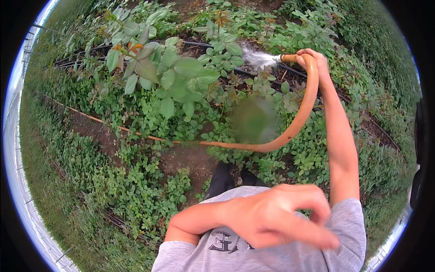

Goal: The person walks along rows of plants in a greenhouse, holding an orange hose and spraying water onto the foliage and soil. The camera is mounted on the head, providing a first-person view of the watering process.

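Observation:
My right hand (321, 64) grips an orange rubber hose (289, 134) close to its end, with the arm stretched out ahead of me at the right. From the pale tip (277, 58) a spray of water (256, 57) shoots leftward among rose bushes (170, 74). Behind my grip the hose loops down towards me, then runs off left along the row. My left hand (285, 214), blurred, is raised across my chest over the grey T-shirt (289, 258). Its fingers are bent and spread apart, and nothing is in them.
Black irrigation pipes (197, 44) run through the foliage beyond the hose. Bare soil (190, 163) shows between the rows by my dark trousers (221, 180). Whitish greenhouse sheeting (13, 136) lines the far left. A blurry smudge covers some leaves near the centre.

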A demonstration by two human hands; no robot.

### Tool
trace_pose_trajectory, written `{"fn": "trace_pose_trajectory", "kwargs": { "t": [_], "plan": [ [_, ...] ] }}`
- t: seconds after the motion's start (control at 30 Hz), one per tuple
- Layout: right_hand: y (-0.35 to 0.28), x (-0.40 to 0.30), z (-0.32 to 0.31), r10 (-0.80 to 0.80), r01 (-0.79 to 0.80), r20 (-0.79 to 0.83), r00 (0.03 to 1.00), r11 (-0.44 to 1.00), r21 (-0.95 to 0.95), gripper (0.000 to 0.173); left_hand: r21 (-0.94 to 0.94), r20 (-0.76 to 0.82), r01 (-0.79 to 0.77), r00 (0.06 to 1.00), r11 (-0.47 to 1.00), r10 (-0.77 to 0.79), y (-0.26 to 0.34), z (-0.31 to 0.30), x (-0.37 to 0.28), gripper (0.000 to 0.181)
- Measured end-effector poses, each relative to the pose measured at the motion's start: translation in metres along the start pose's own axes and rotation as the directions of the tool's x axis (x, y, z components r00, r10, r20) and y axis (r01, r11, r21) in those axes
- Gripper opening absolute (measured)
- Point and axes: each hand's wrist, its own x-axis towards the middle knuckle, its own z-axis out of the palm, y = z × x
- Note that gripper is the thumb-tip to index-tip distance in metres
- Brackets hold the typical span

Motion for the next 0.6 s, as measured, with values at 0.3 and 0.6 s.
{"fn": "trace_pose_trajectory", "kwargs": {
  "t": [0.3,0.6],
  "plan": [
    [-0.075,0.01,0.014,-0.03,0.018,0.046,0.999,0.972,0.234,0.025,0.511,-0.722,0.782,0.616,0.356,-0.316,-0.161,-0.09,-0.204,0.062],
    [-0.031,-0.008,-0.091,0.208,-0.208,0.007,0.978,0.976,0.067,0.027,0.603,-0.681,0.792,0.575,0.1,-0.453,-0.194,-0.141,-0.303,0.026]
  ]
}}
